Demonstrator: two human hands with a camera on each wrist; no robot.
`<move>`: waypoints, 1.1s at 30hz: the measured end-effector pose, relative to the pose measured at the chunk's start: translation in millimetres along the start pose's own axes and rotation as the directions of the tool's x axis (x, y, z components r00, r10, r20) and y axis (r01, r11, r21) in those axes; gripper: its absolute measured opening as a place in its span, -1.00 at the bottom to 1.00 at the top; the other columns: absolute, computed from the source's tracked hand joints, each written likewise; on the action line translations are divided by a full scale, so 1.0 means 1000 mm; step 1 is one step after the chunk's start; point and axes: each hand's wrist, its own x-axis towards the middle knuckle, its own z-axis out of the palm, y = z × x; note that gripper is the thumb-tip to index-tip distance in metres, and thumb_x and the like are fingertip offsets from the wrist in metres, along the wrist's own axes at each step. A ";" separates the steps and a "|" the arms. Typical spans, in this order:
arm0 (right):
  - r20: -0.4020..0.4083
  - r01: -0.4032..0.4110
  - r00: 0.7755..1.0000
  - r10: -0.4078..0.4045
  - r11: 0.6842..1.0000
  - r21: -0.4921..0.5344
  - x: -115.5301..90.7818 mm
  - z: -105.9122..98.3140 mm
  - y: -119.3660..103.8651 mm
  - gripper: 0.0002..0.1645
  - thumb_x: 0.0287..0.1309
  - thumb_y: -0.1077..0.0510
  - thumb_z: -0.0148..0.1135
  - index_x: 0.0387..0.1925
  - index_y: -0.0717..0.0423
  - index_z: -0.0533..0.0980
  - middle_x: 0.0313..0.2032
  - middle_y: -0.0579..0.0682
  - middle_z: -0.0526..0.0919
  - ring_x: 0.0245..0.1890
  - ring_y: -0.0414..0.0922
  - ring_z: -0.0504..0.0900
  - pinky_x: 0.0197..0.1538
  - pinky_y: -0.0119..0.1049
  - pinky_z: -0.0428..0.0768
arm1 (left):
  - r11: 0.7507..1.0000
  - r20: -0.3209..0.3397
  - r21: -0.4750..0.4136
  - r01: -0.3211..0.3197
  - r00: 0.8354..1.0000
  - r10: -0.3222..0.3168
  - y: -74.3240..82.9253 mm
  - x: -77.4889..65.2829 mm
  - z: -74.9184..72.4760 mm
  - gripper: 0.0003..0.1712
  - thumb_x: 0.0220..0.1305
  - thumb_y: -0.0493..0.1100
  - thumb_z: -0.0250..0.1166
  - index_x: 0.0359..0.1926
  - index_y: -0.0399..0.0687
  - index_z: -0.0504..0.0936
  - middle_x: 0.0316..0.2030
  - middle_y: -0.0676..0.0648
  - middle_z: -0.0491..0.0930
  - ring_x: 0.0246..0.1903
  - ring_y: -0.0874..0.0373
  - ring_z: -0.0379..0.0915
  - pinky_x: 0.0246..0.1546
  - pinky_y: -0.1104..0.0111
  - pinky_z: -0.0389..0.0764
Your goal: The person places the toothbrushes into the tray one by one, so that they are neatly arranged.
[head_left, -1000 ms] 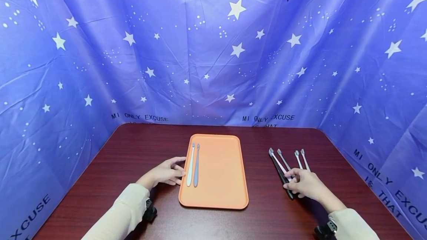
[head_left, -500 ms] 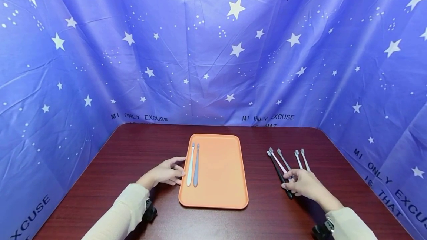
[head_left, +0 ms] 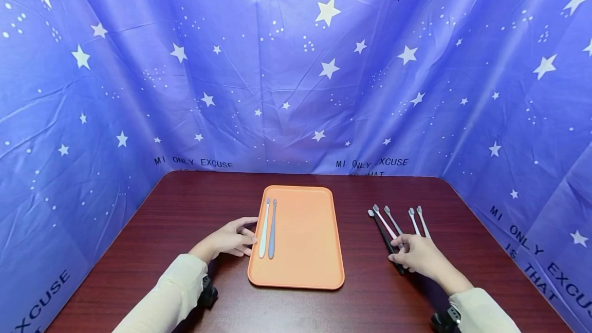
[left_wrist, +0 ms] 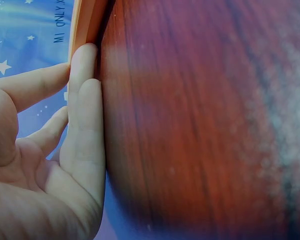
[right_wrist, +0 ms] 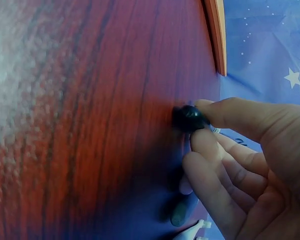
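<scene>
My right hand (head_left: pixel 421 256) pinches a black toothbrush (head_left: pixel 383 233) near its handle end, at the right of the table. In the right wrist view thumb and fingers meet on that dark handle end (right_wrist: pixel 188 118). Close beside it are a pink toothbrush (head_left: pixel 386 223) and a grey one (head_left: pixel 392 219), their lower parts hidden by the hand. My left hand (head_left: pixel 226 239) touches the left edge of an orange tray (head_left: pixel 305 235) with extended fingers. In the left wrist view these fingers lie along the tray's side (left_wrist: pixel 87 25). A pale green toothbrush (head_left: pixel 263 235) and a blue-grey one (head_left: pixel 272 235) lie side by side in the tray.
Two light toothbrushes, a white one (head_left: pixel 414 222) and a greyish one (head_left: pixel 423 223), lie behind the right hand. The dark red wooden table (head_left: pixel 185 194) is bounded by a blue star-patterned cloth (head_left: pixel 287 66) at the back and sides.
My right hand has shifted slightly left, and the black toothbrush has moved left with it, its head now separate from the pink one. The left hand and tray stay as they were.
</scene>
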 end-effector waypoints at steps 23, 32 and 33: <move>0.003 0.023 1.000 -0.023 0.999 0.037 0.002 0.005 -0.001 -0.58 0.06 0.22 0.45 -0.05 0.36 0.60 -0.58 -0.09 0.53 -0.63 -0.14 0.56 -0.55 -0.27 0.61 | 1.000 0.007 -0.017 -0.001 1.000 0.001 -0.002 0.000 -0.001 -0.19 0.28 -0.26 0.33 0.49 -0.16 0.21 -0.12 -0.14 0.59 -0.41 0.02 0.70 -0.44 0.29 0.62; 0.070 0.013 0.997 -0.024 0.988 0.154 0.008 0.005 -0.006 -0.48 0.15 0.18 0.41 0.07 0.41 0.53 -0.50 -0.05 0.60 -0.52 -0.11 0.60 -0.48 -0.20 0.65 | 1.000 -0.001 -0.014 0.010 1.000 -0.010 -0.001 0.001 0.000 -0.19 0.27 -0.26 0.33 0.49 -0.15 0.21 -0.12 -0.13 0.59 -0.41 0.02 0.70 -0.42 0.27 0.62; 0.078 0.015 0.997 -0.029 0.986 0.167 0.008 0.005 -0.007 -0.46 0.16 0.17 0.41 0.08 0.42 0.52 -0.48 -0.04 0.62 -0.51 -0.10 0.61 -0.47 -0.19 0.66 | 1.000 -0.001 -0.016 0.011 1.000 -0.011 -0.001 0.002 0.000 -0.18 0.27 -0.25 0.34 0.49 -0.14 0.21 -0.12 -0.13 0.59 -0.41 0.02 0.70 -0.41 0.27 0.62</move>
